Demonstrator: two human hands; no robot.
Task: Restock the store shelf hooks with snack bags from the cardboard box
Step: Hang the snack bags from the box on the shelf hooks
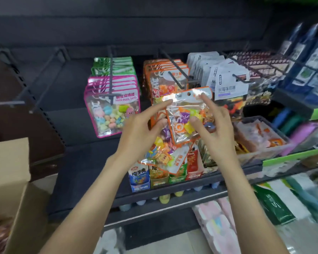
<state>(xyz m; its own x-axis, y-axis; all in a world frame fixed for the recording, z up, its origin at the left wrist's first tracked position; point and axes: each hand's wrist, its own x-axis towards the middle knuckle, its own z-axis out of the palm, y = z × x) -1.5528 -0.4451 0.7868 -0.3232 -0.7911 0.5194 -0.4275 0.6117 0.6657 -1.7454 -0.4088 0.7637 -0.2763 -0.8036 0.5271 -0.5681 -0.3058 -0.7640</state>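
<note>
Holding an orange bag (186,114) up before its hook (174,77), the left hand (141,129) and right hand (215,125) each pinch it between forefinger and thumb. Light, crinkly and slippery, it looks best gripped by the stiff header beside the hole. Only a corner of the box (7,173) shows; other fingers hide behind.
</note>
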